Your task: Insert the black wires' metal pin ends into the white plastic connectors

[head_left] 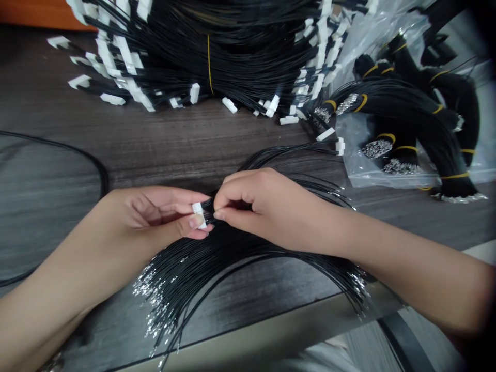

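Note:
Between the thumb and fingers of my left hand (155, 214) is a small white connector (198, 213), with black wires entering its right side. My right hand (256, 206) is closed in a pinch on a black wire just right of the connector; its fingertips hide the wire's end. Under both hands lies a loose bundle of black wires (232, 248) with silver terminals (155, 294) fanned out at its lower left and more at its right end.
Behind the hands lies a large stack of black cables (240, 57) with white connectors at both ends. Clear plastic bags (356, 165) and tied wire bundles (422, 113) occupy the right. An orange surface (46, 13) shows top left. The table edge (271, 336) runs across the bottom.

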Tool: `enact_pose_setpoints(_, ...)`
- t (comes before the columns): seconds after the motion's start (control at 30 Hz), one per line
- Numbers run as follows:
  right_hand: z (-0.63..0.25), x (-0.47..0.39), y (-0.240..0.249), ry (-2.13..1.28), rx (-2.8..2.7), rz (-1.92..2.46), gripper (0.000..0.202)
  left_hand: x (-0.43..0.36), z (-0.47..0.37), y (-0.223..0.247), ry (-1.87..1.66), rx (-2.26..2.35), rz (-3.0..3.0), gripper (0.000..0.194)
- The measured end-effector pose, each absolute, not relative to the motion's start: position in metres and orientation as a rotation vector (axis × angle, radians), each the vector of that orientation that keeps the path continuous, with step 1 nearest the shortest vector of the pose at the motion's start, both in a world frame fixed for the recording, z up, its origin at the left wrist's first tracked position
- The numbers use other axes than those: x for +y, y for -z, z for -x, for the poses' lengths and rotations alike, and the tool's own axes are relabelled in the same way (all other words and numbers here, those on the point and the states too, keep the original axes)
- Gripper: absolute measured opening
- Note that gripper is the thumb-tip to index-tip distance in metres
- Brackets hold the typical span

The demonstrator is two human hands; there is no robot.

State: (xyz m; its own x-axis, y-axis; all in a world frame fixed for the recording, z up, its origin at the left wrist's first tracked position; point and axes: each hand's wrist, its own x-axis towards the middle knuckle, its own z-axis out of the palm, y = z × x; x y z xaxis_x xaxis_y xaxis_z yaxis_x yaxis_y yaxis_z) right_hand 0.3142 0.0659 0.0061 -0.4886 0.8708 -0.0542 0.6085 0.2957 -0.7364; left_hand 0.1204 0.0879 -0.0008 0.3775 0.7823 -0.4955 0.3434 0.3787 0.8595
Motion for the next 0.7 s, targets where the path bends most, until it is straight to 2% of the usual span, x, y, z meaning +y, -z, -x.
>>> enact_pose_setpoints(0.27, -0.3195, 0.0626, -0.0087, -0.786, -2.181, 1.167, 0.006, 0.0933, -0.1159, 0.0015, -0.363, 1.117, -1.108, 0.020)
enact_pose_setpoints(0.7, -0.3217, 0.0631, -0.0059, -0.694, -2.292, 1.284, 0.008, 0.0924, -0.1182, -0.0014, -0.386, 1.110, -1.068, 0.019)
